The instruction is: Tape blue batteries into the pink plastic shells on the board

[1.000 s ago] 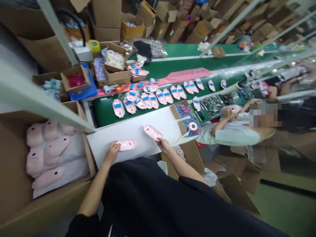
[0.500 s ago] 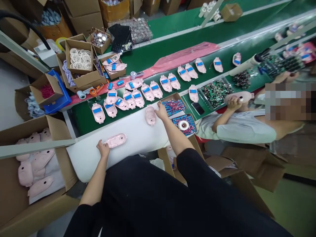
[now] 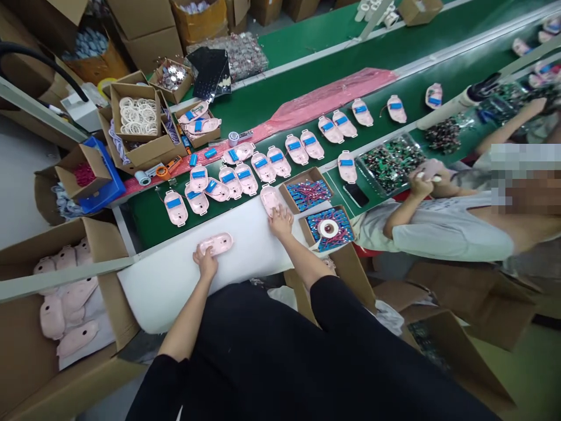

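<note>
My left hand (image 3: 205, 261) has its fingers closed on the near left end of a pink plastic shell (image 3: 222, 242), which lies hollow side up on the white sheet (image 3: 170, 275). Farther right, my right hand (image 3: 281, 222) has its fingers over the lower end of another pink shell (image 3: 269, 197). That shell sits at the sheet's far edge, and the fingers hide part of it. Neither of these two shells shows a blue battery. Just beyond stand several pink shells with blue battery packs (image 3: 248, 179) on the green belt (image 3: 144, 213).
Boxes of blue batteries with red wires (image 3: 309, 194) stand right of my right hand. A carton of pink shells (image 3: 70, 316) is at my left. A phone (image 3: 356, 195) and a tray of circuit boards (image 3: 390, 164) lie farther right, by a co-worker (image 3: 438, 228).
My right hand has moved from the shell's right side to its lower end, fingers now over it. My left hand and its shell are slightly farther right, with the fingers reaching more over it.
</note>
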Demonstrator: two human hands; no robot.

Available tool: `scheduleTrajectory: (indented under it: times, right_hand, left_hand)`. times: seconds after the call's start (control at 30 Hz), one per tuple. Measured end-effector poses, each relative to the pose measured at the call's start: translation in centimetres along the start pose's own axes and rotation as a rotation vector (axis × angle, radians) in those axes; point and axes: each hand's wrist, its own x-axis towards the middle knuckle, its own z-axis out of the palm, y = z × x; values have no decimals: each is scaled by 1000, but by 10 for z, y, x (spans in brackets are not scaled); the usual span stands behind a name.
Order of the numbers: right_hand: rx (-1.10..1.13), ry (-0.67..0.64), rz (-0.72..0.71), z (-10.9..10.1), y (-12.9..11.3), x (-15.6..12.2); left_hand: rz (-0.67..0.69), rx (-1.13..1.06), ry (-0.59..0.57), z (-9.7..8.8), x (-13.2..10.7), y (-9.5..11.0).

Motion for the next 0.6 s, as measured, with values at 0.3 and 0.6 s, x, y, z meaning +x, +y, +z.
scheduleTrajectory:
  times: [0.3,0.6]
  right_hand:
    - [836,-371,279,55,-76,-91]
    - [1186,-329,387,47,-52,-71]
  left_hand:
    - [384,-77,-172,11,16,33]
    - [305,-138,-153,-42,-63,-33]
